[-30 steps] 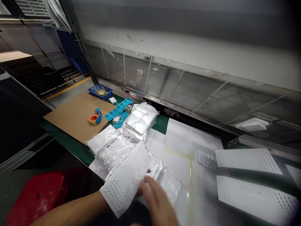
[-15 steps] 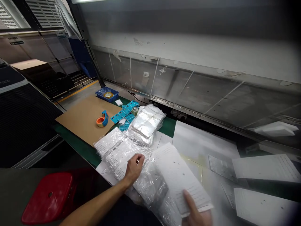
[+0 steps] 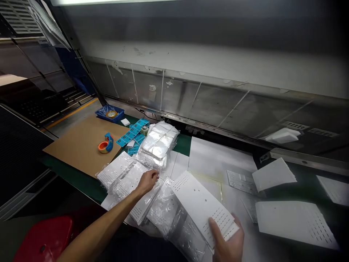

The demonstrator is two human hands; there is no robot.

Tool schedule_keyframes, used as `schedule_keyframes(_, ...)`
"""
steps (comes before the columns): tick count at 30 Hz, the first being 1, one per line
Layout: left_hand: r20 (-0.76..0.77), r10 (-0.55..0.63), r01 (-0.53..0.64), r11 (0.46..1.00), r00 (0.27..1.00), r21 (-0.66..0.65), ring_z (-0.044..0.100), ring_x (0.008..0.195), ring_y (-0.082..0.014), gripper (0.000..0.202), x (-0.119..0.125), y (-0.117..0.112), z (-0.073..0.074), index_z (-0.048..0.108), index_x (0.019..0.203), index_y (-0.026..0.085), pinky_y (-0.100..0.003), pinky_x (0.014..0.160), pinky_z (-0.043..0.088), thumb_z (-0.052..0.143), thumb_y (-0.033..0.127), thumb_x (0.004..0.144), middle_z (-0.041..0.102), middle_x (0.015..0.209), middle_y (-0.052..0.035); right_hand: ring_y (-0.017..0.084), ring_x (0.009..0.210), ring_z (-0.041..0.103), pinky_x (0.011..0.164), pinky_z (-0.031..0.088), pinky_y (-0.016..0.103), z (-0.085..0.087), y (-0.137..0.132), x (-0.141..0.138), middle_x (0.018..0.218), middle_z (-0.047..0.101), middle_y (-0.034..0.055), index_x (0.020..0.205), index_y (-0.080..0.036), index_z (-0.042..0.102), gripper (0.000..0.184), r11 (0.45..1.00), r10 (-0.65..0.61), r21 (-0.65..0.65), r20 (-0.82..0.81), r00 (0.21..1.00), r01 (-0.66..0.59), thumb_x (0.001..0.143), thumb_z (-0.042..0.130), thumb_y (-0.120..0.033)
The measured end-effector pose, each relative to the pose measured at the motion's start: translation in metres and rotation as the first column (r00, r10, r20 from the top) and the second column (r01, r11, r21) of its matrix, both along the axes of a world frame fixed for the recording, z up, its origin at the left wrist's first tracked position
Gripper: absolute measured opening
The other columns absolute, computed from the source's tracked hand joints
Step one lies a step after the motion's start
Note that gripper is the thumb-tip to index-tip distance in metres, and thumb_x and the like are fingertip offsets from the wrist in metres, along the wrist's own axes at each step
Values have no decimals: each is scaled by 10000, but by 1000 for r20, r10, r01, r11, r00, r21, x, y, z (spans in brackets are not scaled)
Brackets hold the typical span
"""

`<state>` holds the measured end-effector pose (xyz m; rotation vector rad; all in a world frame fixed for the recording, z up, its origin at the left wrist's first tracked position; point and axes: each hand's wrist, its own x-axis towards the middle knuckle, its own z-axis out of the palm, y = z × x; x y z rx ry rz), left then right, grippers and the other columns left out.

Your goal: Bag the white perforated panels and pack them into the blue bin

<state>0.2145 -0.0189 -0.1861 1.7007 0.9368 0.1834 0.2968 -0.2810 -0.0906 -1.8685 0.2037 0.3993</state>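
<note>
At the worktop's near edge (image 3: 183, 143): white perforated panel (image 3: 197, 205) lies tilted over clear-bagged panels (image 3: 163, 211), its near end raised
right hand (image 3: 227, 240): fingers (image 3: 215, 227) pinch that raised end, apparently bearing its weight
left hand (image 3: 147, 182): fingers (image 3: 155, 176) bunched together on bagged plastic; grip unclear
further back: tape dispenser (image 3: 105, 143) on cardboard sheet (image 3: 76, 145), apart from the panels
</note>
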Motion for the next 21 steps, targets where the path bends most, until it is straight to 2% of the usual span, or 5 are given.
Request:
schedule_keyframes(4,120,123,-104,983,985,-150,609,712,-154,112,-23,-6,13,546,824,171,-279,621,504,527,262,762,618,801,-43,308,967,606,709,560,396,10,20,-11,1208,525,139,1416,-232,161,895,992,105,68,35,994,-107,709,638,-502)
schedule_keyframes(8,192,224,-172,952,956,-253,556,645,-132,199,-36,-9,35,513,735,166,-285,591,515,624,329,713,551,698,-3,312,1080,553,764,548,378,16,33,-14,1397,357,146,1441,-226,8,958,982,183,-77,222,958,-170,742,614,-472)
schedule_keyframes(13,304,171,-82,955,937,-284,524,642,-119,215,-47,-25,87,576,775,158,-268,618,492,647,359,740,539,693,9,248,973,596,800,508,363,6,43,-10,1106,620,66,1106,-241,598,311,819,566,-214,461,684,-533,834,523,-373)
schedule_keyframes(15,351,101,-2,963,931,-270,532,639,-121,207,-45,-38,105,607,785,148,-262,626,472,643,349,756,564,704,-3,210,840,616,743,500,326,9,52,-14,912,666,34,941,-250,639,188,724,668,-228,470,577,-652,854,490,-328)
schedule_keyframes(21,386,102,64,917,917,-394,541,654,-121,205,-38,-72,123,620,782,137,-242,635,436,640,341,773,588,689,-7,174,744,618,673,487,271,27,71,-35,835,669,-4,894,-248,622,181,712,681,-151,389,621,-686,792,576,-391)
